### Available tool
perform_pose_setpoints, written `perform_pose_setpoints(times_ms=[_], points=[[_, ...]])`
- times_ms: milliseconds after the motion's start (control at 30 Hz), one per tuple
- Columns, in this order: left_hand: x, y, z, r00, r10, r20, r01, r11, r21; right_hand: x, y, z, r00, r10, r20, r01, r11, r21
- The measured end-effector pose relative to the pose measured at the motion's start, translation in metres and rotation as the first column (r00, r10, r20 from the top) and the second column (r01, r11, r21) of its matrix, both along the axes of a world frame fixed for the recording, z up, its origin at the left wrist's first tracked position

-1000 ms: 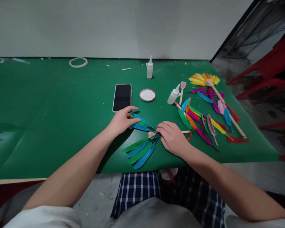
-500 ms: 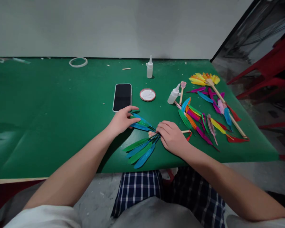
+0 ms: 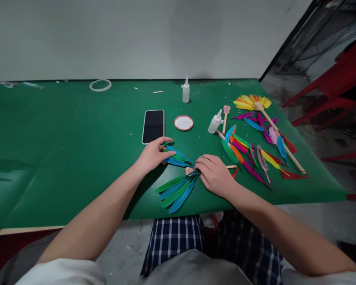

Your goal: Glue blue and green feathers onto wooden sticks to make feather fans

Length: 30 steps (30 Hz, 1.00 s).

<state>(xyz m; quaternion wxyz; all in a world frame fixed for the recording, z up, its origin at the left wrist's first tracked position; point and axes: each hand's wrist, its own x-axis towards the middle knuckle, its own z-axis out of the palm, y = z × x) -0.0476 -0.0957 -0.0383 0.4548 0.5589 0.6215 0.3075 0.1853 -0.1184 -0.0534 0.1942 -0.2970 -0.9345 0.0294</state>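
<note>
My left hand [image 3: 154, 155] pinches the upper blue and green feathers [image 3: 179, 155] between thumb and fingers, just below the phone. My right hand [image 3: 213, 172] is closed over the point where the feather stems meet, at the head of a wooden stick [image 3: 231, 166] with a red tassel. Lower blue and green feathers [image 3: 178, 192] fan out toward the table's front edge. A small pinkish piece [image 3: 190, 171] lies between the two feather groups. The fingertips of my right hand hide the stem ends.
A phone [image 3: 153, 126], a round dish of white paste [image 3: 184, 122] and two dropper bottles [image 3: 186, 91] [image 3: 215, 122] stand beyond my hands. Colourful loose feathers [image 3: 249, 152] and a yellow feather fan [image 3: 253, 103] lie right. A ring [image 3: 100, 85] lies at the back.
The whole view has shifted slightly, with the table's things appearing a little lower. Both hands keep their hold, and the feathers have barely moved.
</note>
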Motion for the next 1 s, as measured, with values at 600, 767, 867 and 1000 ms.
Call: perform_pose_setpoints(times_ms=[600, 767, 867, 1000], points=[[-0.0027, -0.0004, 0.0016, 0.999, 0.017, -0.032, -0.017, 1.000, 0.012, 0.0028, 0.0015, 0.0003, 0.988, -0.106, -0.110, 0.108, 0.994, 0.010], [-0.0035, -0.0021, 0.0025, 0.999, 0.033, 0.021, -0.033, 0.999, 0.001, 0.0081, 0.0050, 0.0033, 0.995, -0.094, -0.025, 0.093, 0.995, -0.047], [-0.0048, -0.0018, 0.0037, 0.997, 0.056, 0.056, -0.056, 0.998, -0.006, 0.0094, 0.0068, 0.0055, 0.995, -0.098, -0.015, 0.096, 0.992, -0.082], [-0.0080, -0.0014, 0.0083, 0.972, 0.183, 0.146, -0.190, 0.981, 0.038, 0.0069, 0.0066, 0.0075, 0.991, -0.122, -0.052, 0.112, 0.980, -0.168]])
